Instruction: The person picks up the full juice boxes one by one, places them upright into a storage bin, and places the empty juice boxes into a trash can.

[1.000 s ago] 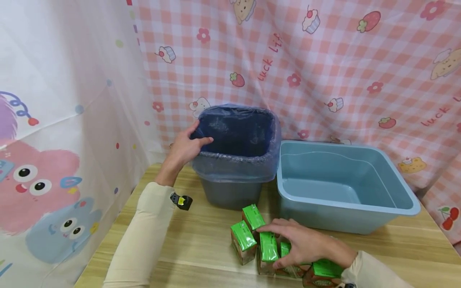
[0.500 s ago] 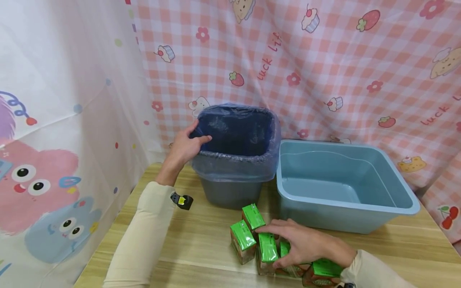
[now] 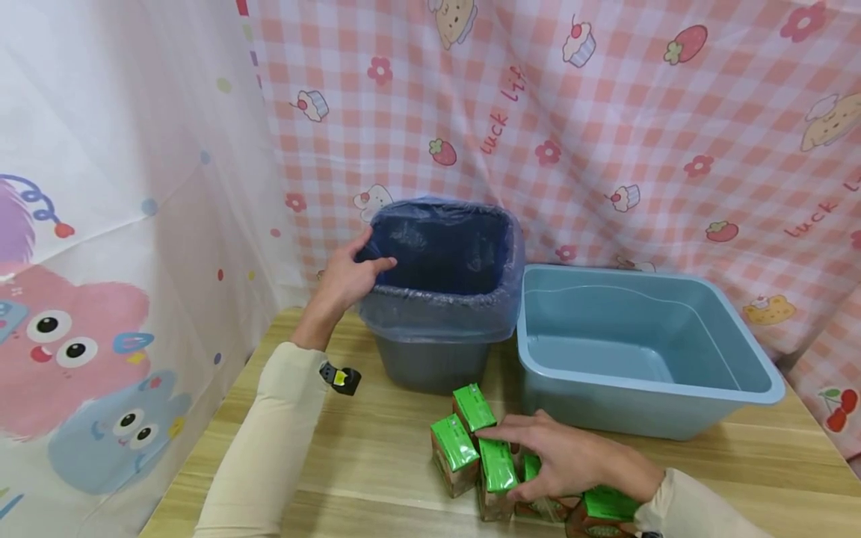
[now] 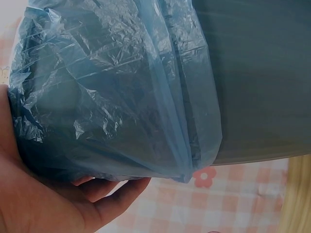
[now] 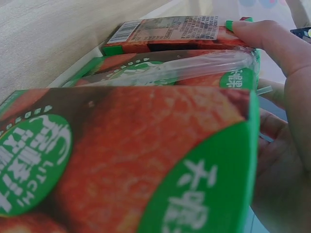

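Observation:
In the head view my left hand [image 3: 344, 282] grips the left rim of a grey trash bin [image 3: 430, 366], thumb inside and fingers outside. A thin blue bin liner [image 4: 97, 97] folds over that rim, with the fingers curled against it in the left wrist view. At the front, my right hand [image 3: 575, 457] holds a green-topped litchi juice carton [image 3: 498, 467] between thumb and forefinger. Two similar juice cartons, a left one [image 3: 454, 442] and a back one [image 3: 474, 407], stand beside it. More lie partly beneath the hand, including a right-hand carton [image 3: 608, 504]. A clear-wrapped straw [image 5: 194, 68] shows on one carton.
A light-blue plastic tub [image 3: 646, 385] stands right of the bin, its inside bare. Both sit on a wooden table [image 3: 363, 463]. A pink checked cloth [image 3: 605, 112] hangs behind, and a white printed cloth [image 3: 134, 187] hangs at the left.
The held carton has shifted slightly to the left and tilted a little with my right hand. My left hand stays on the bin's rim.

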Demonstrator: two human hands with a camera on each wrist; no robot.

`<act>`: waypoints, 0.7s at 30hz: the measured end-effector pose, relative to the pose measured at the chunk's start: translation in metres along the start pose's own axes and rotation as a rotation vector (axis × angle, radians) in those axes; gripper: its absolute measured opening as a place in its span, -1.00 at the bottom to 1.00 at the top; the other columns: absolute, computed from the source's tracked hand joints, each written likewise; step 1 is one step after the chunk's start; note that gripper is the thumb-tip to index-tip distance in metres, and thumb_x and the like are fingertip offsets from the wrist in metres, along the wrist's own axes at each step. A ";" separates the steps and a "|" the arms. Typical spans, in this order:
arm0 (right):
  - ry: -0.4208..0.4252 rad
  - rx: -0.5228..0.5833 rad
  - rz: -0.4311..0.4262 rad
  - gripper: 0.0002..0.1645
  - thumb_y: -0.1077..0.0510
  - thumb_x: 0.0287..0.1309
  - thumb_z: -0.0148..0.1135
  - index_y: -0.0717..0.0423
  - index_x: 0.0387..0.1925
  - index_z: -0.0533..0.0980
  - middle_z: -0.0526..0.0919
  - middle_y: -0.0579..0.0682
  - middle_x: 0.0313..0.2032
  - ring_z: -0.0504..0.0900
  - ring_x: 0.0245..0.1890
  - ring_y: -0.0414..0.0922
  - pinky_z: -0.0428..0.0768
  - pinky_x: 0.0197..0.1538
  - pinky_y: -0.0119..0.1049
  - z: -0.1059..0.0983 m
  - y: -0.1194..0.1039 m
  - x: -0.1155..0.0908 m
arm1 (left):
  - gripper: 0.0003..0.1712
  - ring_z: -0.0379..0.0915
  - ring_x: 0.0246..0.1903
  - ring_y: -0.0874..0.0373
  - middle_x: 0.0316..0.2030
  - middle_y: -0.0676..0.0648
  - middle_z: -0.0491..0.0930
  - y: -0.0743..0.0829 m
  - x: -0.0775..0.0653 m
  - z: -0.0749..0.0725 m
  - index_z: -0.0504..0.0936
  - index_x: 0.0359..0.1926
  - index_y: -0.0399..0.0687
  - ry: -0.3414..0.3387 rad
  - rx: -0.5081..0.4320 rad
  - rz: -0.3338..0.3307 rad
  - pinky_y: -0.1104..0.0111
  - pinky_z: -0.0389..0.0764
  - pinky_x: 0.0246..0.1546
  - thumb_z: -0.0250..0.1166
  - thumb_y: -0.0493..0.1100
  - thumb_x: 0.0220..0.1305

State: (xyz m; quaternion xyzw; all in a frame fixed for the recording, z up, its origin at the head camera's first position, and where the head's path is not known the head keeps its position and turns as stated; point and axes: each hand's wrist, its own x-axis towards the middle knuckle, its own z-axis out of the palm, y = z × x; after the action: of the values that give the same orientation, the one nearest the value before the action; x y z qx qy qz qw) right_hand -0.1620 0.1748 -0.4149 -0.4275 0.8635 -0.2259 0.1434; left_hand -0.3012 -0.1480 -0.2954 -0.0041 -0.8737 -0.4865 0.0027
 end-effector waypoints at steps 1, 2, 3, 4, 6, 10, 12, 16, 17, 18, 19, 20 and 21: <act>-0.002 0.000 -0.001 -0.13 -0.22 0.14 0.37 -0.18 0.44 0.30 0.46 -0.21 0.24 0.44 0.24 -0.19 0.38 0.20 0.08 0.000 -0.001 0.000 | -0.11 -0.19 0.53 0.03 0.56 0.02 -0.06 0.000 0.000 0.000 0.00 0.57 0.25 -0.001 0.000 0.002 0.03 -0.02 0.49 0.24 0.11 0.35; -0.002 0.000 -0.004 -0.13 -0.22 0.14 0.37 -0.17 0.44 0.30 0.47 -0.20 0.24 0.44 0.24 -0.20 0.37 0.19 0.09 -0.001 -0.001 0.000 | -0.10 -0.19 0.53 0.03 0.56 0.02 -0.05 0.000 0.000 0.000 0.00 0.57 0.25 -0.002 -0.001 0.003 0.03 -0.02 0.49 0.24 0.11 0.34; -0.001 -0.003 -0.004 -0.13 -0.21 0.14 0.38 -0.16 0.44 0.31 0.47 -0.20 0.24 0.44 0.24 -0.20 0.37 0.19 0.09 -0.001 -0.001 0.000 | -0.10 -0.19 0.53 0.03 0.56 0.02 -0.06 0.000 0.000 0.000 0.00 0.57 0.25 -0.003 -0.003 0.005 0.03 -0.02 0.49 0.24 0.11 0.34; -0.001 -0.006 -0.004 -0.13 -0.21 0.14 0.38 -0.16 0.44 0.31 0.47 -0.20 0.24 0.44 0.25 -0.19 0.36 0.19 0.10 -0.002 -0.002 0.000 | -0.10 -0.19 0.53 0.03 0.56 0.02 -0.06 0.000 0.000 0.000 0.00 0.57 0.25 -0.003 -0.004 0.006 0.03 -0.02 0.49 0.24 0.11 0.34; -0.003 -0.008 -0.004 -0.13 -0.20 0.13 0.38 -0.15 0.44 0.31 0.47 -0.20 0.24 0.44 0.26 -0.19 0.35 0.19 0.13 -0.003 -0.002 0.000 | -0.10 -0.18 0.53 0.02 0.56 0.02 -0.06 0.000 0.000 0.000 -0.01 0.57 0.25 -0.004 -0.001 0.007 0.02 -0.02 0.49 0.24 0.11 0.35; -0.017 0.006 0.006 -0.12 -0.19 0.14 0.38 -0.13 0.44 0.31 0.47 -0.13 0.27 0.43 0.29 -0.10 0.27 0.25 0.29 -0.006 -0.004 -0.001 | -0.10 -0.17 0.53 0.01 0.56 0.01 -0.06 0.000 -0.001 0.000 -0.01 0.57 0.26 -0.003 0.002 0.006 0.00 -0.02 0.48 0.23 0.12 0.35; -0.021 0.004 0.002 -0.12 -0.20 0.14 0.38 -0.12 0.45 0.31 0.47 -0.09 0.28 0.43 0.30 -0.07 0.24 0.25 0.36 -0.008 -0.006 -0.002 | -0.10 -0.17 0.53 0.01 0.56 0.00 -0.05 0.000 -0.001 0.000 -0.01 0.57 0.25 -0.003 0.003 0.008 0.00 -0.03 0.48 0.23 0.12 0.34; -0.007 -0.046 -0.031 -0.11 -0.23 0.14 0.37 -0.07 0.44 0.32 0.49 -0.08 0.25 0.45 0.26 -0.09 0.29 0.22 0.32 -0.012 -0.008 -0.005 | -0.10 -0.17 0.53 0.01 0.56 0.01 -0.06 -0.001 -0.001 -0.001 -0.01 0.57 0.26 -0.006 0.001 0.011 0.00 -0.02 0.48 0.24 0.12 0.34; -0.002 -0.061 -0.041 -0.11 -0.22 0.14 0.37 -0.06 0.43 0.32 0.50 -0.09 0.24 0.46 0.25 -0.11 0.32 0.21 0.30 -0.013 -0.009 -0.005 | -0.10 -0.17 0.53 0.02 0.56 0.01 -0.06 -0.001 -0.001 -0.001 -0.01 0.57 0.26 -0.006 0.001 0.012 0.01 -0.02 0.48 0.24 0.12 0.34; 0.000 -0.074 -0.047 -0.12 -0.23 0.14 0.37 -0.06 0.43 0.33 0.50 -0.10 0.23 0.47 0.24 -0.12 0.33 0.20 0.28 -0.014 -0.010 -0.005 | -0.10 -0.18 0.53 0.02 0.56 0.01 -0.05 -0.001 -0.001 -0.001 -0.01 0.57 0.26 -0.005 -0.002 0.012 0.01 -0.02 0.48 0.24 0.12 0.34; 0.000 -0.079 -0.049 -0.12 -0.22 0.14 0.37 -0.06 0.43 0.33 0.50 -0.11 0.22 0.47 0.24 -0.13 0.34 0.20 0.24 -0.015 -0.010 -0.005 | -0.09 -0.18 0.53 0.02 0.56 0.01 -0.05 -0.001 0.000 -0.001 -0.01 0.57 0.25 -0.005 -0.001 0.013 0.02 -0.02 0.49 0.24 0.12 0.34; -0.004 -0.081 -0.049 -0.12 -0.21 0.14 0.38 -0.07 0.43 0.33 0.50 -0.11 0.23 0.46 0.25 -0.12 0.34 0.21 0.24 -0.016 -0.011 -0.006 | -0.09 -0.18 0.53 0.03 0.56 0.01 -0.05 -0.001 0.000 -0.001 0.00 0.57 0.25 -0.004 -0.003 0.013 0.03 -0.01 0.49 0.25 0.12 0.33; -0.009 -0.081 -0.045 -0.12 -0.21 0.14 0.38 -0.08 0.43 0.33 0.49 -0.11 0.24 0.45 0.26 -0.11 0.33 0.21 0.25 -0.017 -0.011 -0.006 | -0.09 -0.18 0.53 0.03 0.56 0.01 -0.05 0.000 0.000 -0.001 0.00 0.57 0.26 -0.003 -0.001 0.013 0.03 -0.01 0.49 0.25 0.12 0.33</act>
State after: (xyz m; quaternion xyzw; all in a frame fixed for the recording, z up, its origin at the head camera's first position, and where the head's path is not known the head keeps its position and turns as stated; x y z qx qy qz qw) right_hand -0.1586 0.1782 -0.3943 -0.4533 0.8614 -0.1922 0.1246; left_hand -0.3007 -0.1487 -0.2953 -0.0104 -0.8733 -0.4871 0.0046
